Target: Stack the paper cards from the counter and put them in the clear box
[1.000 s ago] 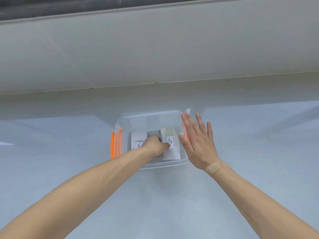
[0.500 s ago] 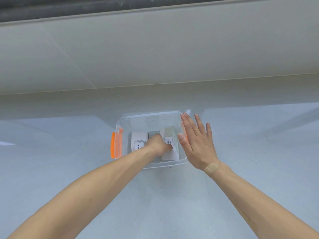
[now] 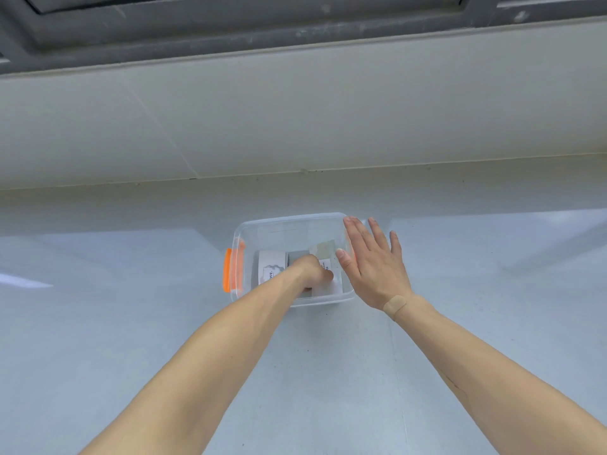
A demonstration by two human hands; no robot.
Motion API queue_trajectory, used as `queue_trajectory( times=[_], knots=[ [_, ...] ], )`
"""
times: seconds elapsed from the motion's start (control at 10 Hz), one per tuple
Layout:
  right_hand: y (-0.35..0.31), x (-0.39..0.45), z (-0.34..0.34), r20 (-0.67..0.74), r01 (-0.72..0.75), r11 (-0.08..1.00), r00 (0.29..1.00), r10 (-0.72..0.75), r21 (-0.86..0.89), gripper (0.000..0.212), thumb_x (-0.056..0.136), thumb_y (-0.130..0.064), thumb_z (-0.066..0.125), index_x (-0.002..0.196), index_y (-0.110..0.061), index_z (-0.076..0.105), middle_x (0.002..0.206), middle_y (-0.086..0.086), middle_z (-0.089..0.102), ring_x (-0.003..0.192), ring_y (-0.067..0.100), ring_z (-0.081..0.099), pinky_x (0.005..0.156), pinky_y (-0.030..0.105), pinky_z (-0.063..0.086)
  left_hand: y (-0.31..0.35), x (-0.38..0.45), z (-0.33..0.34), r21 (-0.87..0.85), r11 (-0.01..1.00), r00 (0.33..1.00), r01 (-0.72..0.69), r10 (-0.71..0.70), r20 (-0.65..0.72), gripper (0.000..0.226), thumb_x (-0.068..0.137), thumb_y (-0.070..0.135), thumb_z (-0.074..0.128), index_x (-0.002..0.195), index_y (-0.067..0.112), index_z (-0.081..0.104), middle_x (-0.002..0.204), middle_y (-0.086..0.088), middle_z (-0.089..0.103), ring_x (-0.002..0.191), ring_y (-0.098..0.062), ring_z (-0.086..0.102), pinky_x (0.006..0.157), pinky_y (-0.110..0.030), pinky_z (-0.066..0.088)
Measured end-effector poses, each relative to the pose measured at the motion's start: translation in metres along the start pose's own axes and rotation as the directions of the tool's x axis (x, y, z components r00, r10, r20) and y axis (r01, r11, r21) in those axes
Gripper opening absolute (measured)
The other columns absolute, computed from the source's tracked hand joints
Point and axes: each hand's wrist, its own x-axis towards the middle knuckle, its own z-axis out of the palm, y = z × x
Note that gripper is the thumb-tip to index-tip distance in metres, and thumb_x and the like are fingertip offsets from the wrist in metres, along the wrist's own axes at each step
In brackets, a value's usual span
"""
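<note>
A clear plastic box [image 3: 289,221] with an orange handle clip [image 3: 227,270] on its left end sits on the pale counter. Inside lie paper cards: a white card with printed text [image 3: 271,269] at the left and a stack of cards [image 3: 329,254] at the right, its top one greyish. My left hand [image 3: 310,270] reaches down into the box with its fingers curled on the right-hand stack. My right hand [image 3: 372,262] lies flat and spread against the box's right wall, thumb over the rim. A plaster sits on that wrist.
The pale blue-grey counter [image 3: 131,323] runs wide around the box. Behind it rises a low white tiled wall [image 3: 295,119], with a dark window frame [image 3: 230,24] above.
My left hand has pushed a little deeper and rightwards onto the right-hand stack of cards. The right hand and the box have hardly moved.
</note>
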Motion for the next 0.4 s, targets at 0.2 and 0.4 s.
queue_trajectory(
  times=[0.2, 0.4],
  knots=[
    [-0.004, -0.002, -0.011, 0.020, 0.032, 0.995, 0.999, -0.030, -0.098, 0.064, 0.095, -0.058, 0.017, 0.151, -0.027, 0.011, 0.160, -0.004, 0.018, 0.148, 0.022, 0.005, 0.118, 0.052, 0.011, -0.012, -0.023, -0.008, -0.108, 0.994, 0.993, -0.013, 0.001, -0.118, 0.032, 0.089, 0.038, 0.054, 0.070, 0.013, 0.049, 0.066, -0.002, 0.049, 0.064, -0.023, 0.050, 0.060, -0.029, 0.037],
    [-0.011, -0.021, -0.021, -0.054, 0.089, 0.990, 0.994, -0.096, -0.113, 0.047, 0.097, -0.049, 0.034, 0.137, -0.027, 0.043, 0.153, 0.000, 0.036, 0.143, 0.023, 0.024, 0.112, 0.044, 0.024, -0.036, -0.049, -0.013, -0.107, 0.973, 0.932, -0.206, 0.162, -0.323, 0.044, 0.088, 0.034, 0.054, 0.128, 0.014, 0.055, 0.124, -0.006, 0.060, 0.111, -0.025, 0.057, 0.086, -0.029, 0.042]
  ],
)
